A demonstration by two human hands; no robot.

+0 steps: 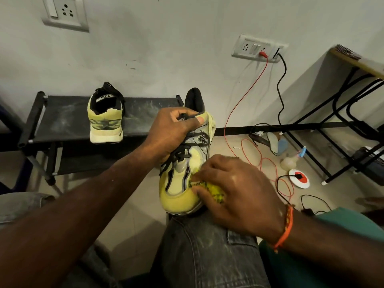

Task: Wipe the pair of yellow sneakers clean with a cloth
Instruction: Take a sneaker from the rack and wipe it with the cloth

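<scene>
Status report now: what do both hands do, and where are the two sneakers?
Left hand grips sneaker on knee. Right hand presses cloth on its toe. Second sneaker waits on rack. Nothing in the way.

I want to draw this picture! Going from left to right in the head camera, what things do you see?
Black shoe rack → sneaker standing on the rack → sneaker held on the knee → yellow cloth → red cable → round white and red thing on the floor → table frame.

A plain room in a home, it seems: scuffed white wall (145,48) with switch-and-socket plates (64,12), a low black shoe rack (62,119) against it, tiled floor (234,146) strewn with red and black cables (259,163), and a metal-legged surface (357,61) at the right edge.
</scene>
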